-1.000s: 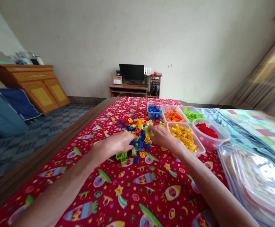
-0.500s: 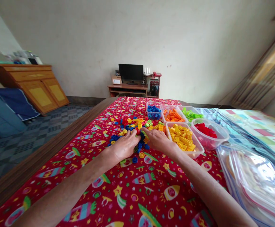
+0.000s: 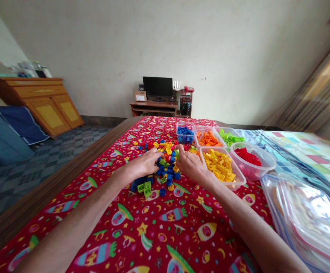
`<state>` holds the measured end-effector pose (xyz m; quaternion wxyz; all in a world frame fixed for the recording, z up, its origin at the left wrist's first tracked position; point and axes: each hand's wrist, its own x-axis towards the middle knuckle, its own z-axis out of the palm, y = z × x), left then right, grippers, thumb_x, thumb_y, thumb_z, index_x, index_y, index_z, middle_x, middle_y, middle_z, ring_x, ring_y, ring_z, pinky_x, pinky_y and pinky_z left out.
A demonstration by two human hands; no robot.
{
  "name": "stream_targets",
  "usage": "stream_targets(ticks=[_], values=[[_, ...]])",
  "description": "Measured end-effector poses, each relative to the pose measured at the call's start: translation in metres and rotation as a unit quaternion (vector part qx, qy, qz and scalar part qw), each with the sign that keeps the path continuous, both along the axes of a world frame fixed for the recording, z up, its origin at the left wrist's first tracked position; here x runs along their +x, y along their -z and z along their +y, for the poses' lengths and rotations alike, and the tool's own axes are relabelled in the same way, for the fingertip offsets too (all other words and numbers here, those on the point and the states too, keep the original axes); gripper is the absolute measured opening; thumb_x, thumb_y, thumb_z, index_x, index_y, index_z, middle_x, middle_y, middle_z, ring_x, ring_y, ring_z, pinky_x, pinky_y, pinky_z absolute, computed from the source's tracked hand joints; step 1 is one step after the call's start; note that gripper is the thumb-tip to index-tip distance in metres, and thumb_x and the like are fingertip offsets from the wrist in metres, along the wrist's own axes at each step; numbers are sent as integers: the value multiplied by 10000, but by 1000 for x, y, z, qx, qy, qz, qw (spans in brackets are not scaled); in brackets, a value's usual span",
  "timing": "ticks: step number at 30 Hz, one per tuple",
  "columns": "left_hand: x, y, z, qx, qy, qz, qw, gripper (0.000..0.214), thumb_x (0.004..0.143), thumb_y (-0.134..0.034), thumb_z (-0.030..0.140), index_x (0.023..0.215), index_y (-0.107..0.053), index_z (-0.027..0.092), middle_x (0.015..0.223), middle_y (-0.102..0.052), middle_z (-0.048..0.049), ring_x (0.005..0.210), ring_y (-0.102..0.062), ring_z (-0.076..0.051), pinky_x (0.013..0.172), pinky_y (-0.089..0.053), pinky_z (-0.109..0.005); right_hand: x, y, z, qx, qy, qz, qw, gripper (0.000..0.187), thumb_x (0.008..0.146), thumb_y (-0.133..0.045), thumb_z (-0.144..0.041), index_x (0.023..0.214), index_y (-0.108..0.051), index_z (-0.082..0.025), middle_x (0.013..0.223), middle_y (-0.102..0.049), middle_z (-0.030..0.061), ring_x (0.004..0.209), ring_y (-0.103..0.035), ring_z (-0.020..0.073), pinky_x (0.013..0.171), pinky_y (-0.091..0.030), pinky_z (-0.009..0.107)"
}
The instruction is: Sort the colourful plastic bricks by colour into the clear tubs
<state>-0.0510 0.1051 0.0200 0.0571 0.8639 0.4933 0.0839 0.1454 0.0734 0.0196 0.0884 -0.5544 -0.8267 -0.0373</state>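
Note:
A loose heap of toy building bricks in blue, yellow, red and green lies on the red patterned cloth. My left hand is over the heap's left side, fingers curled down; whatever is between the fingertips is hidden. On the right side, my right hand pinches a light green brick between thumb and fingers, slightly above the heap. Square green bricks lie at the near left of the heap. A blue round piece and a yellow ring-shaped piece lie at its near edge.
Right of the heap are clear tubs of yellow bricks, orange bricks, blue bricks, green bricks and red bricks. Stacked clear lids lie at the near right. A monitor stands on a desk beyond.
My hands have moved apart, the left one leftward and the right one slightly rightward with a green brick. More of the heap's middle and the green bricks at its near left now show.

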Motion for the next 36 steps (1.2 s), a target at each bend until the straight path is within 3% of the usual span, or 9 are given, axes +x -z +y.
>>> stream_targets(ticks=[3,8,12,15,20,26,29,32,36], values=[[-12,0,15,-63,-32,-139,988,364,644,-617,159,1008,-642,169,904,-666,-42,807,-649,-191,728,-509,-260,0,3,2,21,-16,18,999,473,895,-357,-174,1356,-361,-71,991,-676,160,875,-624,224,703,-417,298],[-24,3,32,-200,-29,-319,926,429,590,-700,283,993,-635,150,787,-706,-39,770,-668,-199,702,-521,-299,-9,6,-1,30,-43,33,998,328,900,-366,-204,1191,-505,-142,898,-689,96,754,-615,180,611,-341,263],[-17,12,37,-172,-9,-379,909,377,626,-707,326,938,-632,129,846,-710,-66,812,-669,-197,777,-521,-326,-14,4,-5,22,-38,31,999,273,936,-338,-241,1118,-523,-157,877,-686,86,731,-605,167,594,-309,262],[-7,22,34,-104,45,-342,933,275,729,-644,306,947,-649,138,949,-711,-79,892,-663,-203,844,-506,-335,-10,2,-6,25,-24,31,999,258,921,-357,-212,1115,-518,-157,893,-683,87,757,-604,167,604,-305,261],[1,30,21,20,102,-135,985,231,764,-625,187,989,-678,177,1042,-698,-68,1020,-624,-215,934,-455,-333,-1,-4,-6,25,6,40,999,266,905,-351,-178,1098,-531,-148,894,-674,88,744,-593,169,594,-303,269],[2,24,22,18,59,-157,986,178,769,-621,196,922,-711,188,950,-727,-52,919,-659,-220,875,-479,-313,-2,-3,-7,16,-21,73,997,270,892,-369,-147,1100,-540,-140,895,-671,94,784,-595,179,646,-357,268],[5,19,23,-41,9,-306,951,253,762,-656,346,934,-700,166,922,-726,-59,847,-669,-228,822,-508,-334,-4,1,-3,25,-40,120,992,270,914,-345,-148,1111,-530,-141,914,-670,97,856,-601,184,712,-392,270],[11,14,16,-182,-5,-464,867,472,729,-675,492,1038,-641,136,913,-710,-73,780,-665,-202,765,-538,-349,-8,8,2,48,-76,210,974,265,936,-365,-177,1170,-483,-141,951,-673,92,892,-609,178,758,-416,271],[20,12,3,-282,-13,-528,801,526,694,-720,496,1052,-610,127,909,-685,-66,776,-647,-168,740,-531,-317,-14,14,4,53,-122,262,956,330,906,-493,-242,1224,-447,-168,1100,-642,114,984,-594,187,786,-434,280]])
